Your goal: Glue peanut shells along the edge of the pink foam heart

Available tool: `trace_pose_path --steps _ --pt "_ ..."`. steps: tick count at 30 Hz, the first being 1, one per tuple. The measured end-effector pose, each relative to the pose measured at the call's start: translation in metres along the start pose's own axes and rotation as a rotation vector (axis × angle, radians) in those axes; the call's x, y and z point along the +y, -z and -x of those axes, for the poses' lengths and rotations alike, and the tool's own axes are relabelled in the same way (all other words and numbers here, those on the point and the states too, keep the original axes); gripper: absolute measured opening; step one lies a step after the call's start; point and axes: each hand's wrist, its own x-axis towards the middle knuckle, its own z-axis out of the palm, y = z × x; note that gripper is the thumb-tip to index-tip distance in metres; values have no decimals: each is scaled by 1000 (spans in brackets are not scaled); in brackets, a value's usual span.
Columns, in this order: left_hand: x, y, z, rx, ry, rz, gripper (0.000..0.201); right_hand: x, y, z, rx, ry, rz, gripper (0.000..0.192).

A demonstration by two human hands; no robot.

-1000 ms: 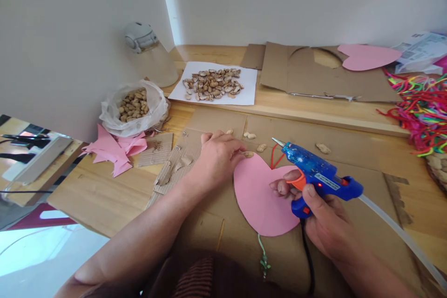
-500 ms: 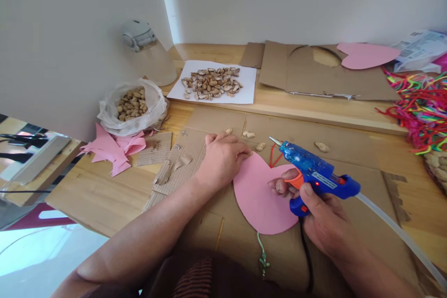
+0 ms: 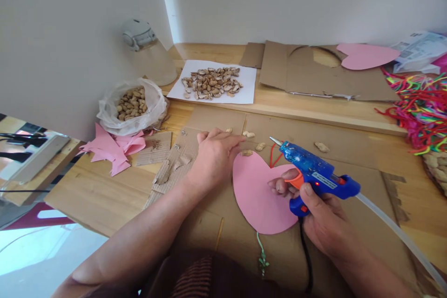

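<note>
A pink paper heart (image 3: pixel 260 195) lies on the brown cardboard, with a red cord at its notch and a green knotted string (image 3: pixel 263 260) below its tip. On its upper left lobe rests a peanut shell (image 3: pixel 247 152). Just left of that shell is my left hand (image 3: pixel 218 156), its fingers stretched out and nothing visible in them. My right hand (image 3: pixel 323 219) grips a blue hot glue gun (image 3: pixel 310 167) over the heart's right side. Its nozzle points up and left, its red light glows, and a long glue stick sticks out behind. Loose peanut shells (image 3: pixel 260 146) lie beyond the heart.
Peanut shells cover a white sheet (image 3: pixel 249 95) at the back. A plastic bag of peanuts (image 3: pixel 131 104), pink paper scraps (image 3: pixel 111 146) and corrugated pieces lie left. Cut cardboard (image 3: pixel 279 74), another pink heart (image 3: pixel 366 56) and colourful cords (image 3: pixel 422 107) sit at the back right.
My left hand has drawn back left from the heart's upper lobe, its fingers now off the peanut shell, which shows there. The glue gun in my right hand has stayed put.
</note>
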Motion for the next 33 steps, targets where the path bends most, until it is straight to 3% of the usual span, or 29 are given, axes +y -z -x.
trace_pose_path --steps 2,8,18,26,33 --pt "0 1 0 29 -16 34 27 0 0 -1 -3 20 3 16" --pt "3 -2 2 -82 -122 107 40 4 2 -2 -5 51 5 18" --pt "6 -2 6 -99 -322 -92 36 3 -2 -3 -4 48 -19 16" --pt "0 -4 2 -117 -245 -12 49 -25 -13 7 -107 49 -232 22" --pt "2 0 1 -157 -219 -23 37 -54 -28 21 -52 114 -298 22"
